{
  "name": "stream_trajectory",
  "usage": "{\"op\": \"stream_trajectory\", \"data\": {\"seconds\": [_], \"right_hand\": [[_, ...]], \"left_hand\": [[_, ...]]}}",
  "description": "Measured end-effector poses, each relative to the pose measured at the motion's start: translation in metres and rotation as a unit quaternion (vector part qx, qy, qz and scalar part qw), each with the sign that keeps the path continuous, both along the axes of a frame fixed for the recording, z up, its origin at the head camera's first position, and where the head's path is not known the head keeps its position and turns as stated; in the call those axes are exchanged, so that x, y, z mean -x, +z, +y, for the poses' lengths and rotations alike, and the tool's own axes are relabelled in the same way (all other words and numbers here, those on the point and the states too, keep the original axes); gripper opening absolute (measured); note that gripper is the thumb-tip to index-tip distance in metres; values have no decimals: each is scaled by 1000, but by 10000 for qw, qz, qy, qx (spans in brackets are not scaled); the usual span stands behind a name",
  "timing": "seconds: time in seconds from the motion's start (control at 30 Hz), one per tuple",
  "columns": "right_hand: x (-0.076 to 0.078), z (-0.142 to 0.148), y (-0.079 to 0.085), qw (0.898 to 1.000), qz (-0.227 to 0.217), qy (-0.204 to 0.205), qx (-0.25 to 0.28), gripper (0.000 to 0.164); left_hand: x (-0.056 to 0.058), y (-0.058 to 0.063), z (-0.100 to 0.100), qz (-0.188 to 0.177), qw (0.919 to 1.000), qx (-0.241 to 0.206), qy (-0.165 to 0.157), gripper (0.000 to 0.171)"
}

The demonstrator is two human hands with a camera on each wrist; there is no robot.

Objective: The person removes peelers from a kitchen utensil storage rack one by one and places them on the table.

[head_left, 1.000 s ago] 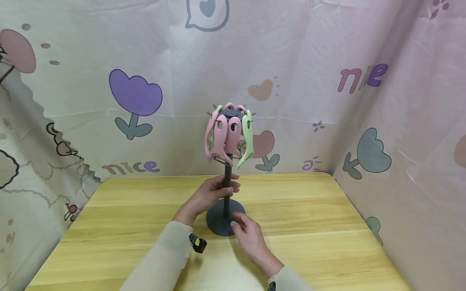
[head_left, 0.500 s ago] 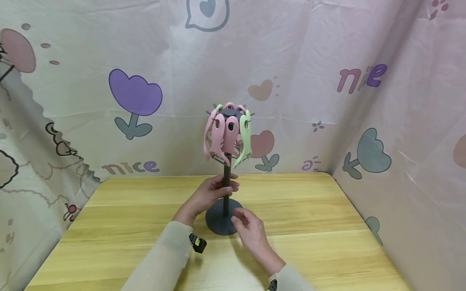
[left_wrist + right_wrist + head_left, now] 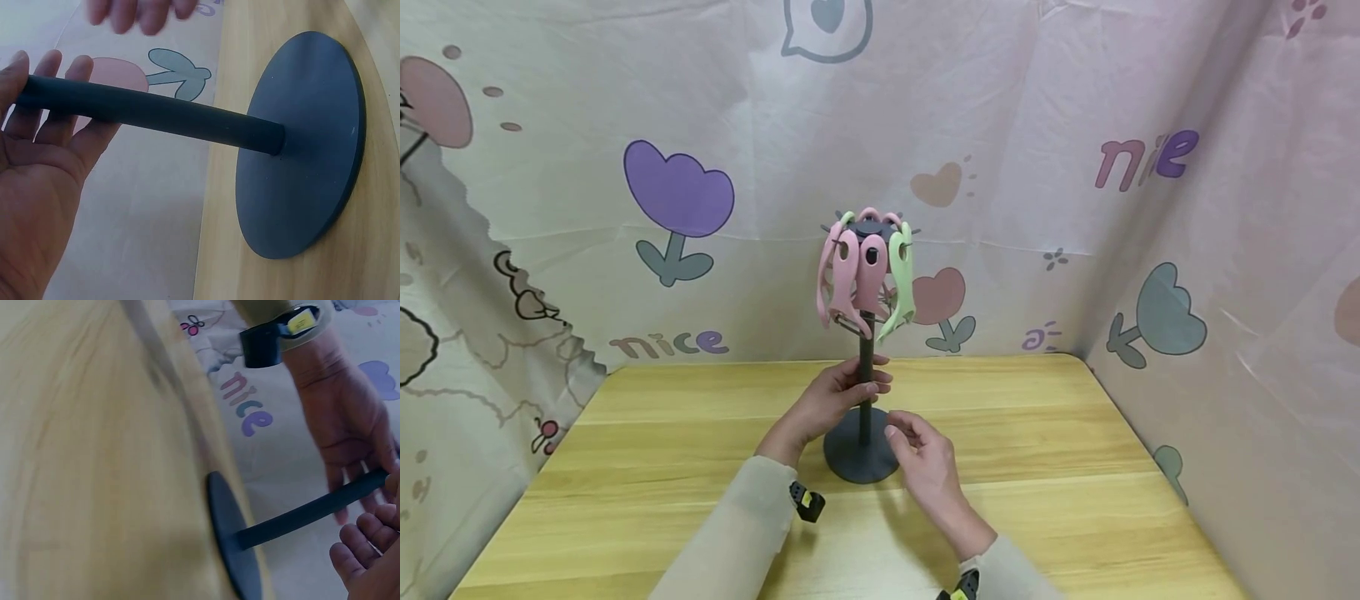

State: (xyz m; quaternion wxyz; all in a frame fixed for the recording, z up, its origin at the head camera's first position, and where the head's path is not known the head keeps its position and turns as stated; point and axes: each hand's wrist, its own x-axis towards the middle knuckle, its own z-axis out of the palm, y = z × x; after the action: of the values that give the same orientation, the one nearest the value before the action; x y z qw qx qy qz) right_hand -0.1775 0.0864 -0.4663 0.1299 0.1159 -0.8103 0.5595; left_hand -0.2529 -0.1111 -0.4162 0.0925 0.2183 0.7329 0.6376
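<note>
Table (image 3: 1052, 433): wood-grained, and smooth enough by its look that a sideways shove might make whatever rests on it skid
Stand (image 3: 866, 346): upright near the middle of the table; tall and loaded at the top, so a knock up high would probably tip it
Left hand (image 3: 829, 396): pinches the post (image 3: 175, 119) between thumb and fingers, below the loaded top; too slack a hold, or a tug toward the body, could start a lean
Right hand (image 3: 931, 467): fingers loosely bent, holding nothing, apart from the post in the left wrist view; a careless swing could bump it
Base (image 3: 848, 457): round, seemingly flat on the wood; raising one edge would cost the whole thing its support
Pink pieces (image 3: 871, 285): hang close together around the top; a jolt or quick turn may knock them against each other
Green piece (image 3: 903, 283): hangs beside a pink one, lower end jutting, so a passing finger could snag it
Pegs (image 3: 916, 231): short and thin; should they dip in a tilt, the hung pieces may slide off
</note>
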Motion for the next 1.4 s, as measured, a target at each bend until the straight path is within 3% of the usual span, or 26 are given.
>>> {"op": "stream_trajectory", "data": {"seconds": [0.43, 0.7, 1.4], "right_hand": [[0, 4, 58, 9977, 617, -94, 270, 25], [1, 8, 92, 9941, 1017, -216, 300, 24], [4, 6, 142, 9861, 1546, -191, 582, 25]], "left_hand": [[0, 0, 0, -67, 9999, 70, 132, 41], [1, 1, -1, -100, 9999, 4, 54, 41], [1, 2, -4, -125, 9996, 266, 47, 40]]}}
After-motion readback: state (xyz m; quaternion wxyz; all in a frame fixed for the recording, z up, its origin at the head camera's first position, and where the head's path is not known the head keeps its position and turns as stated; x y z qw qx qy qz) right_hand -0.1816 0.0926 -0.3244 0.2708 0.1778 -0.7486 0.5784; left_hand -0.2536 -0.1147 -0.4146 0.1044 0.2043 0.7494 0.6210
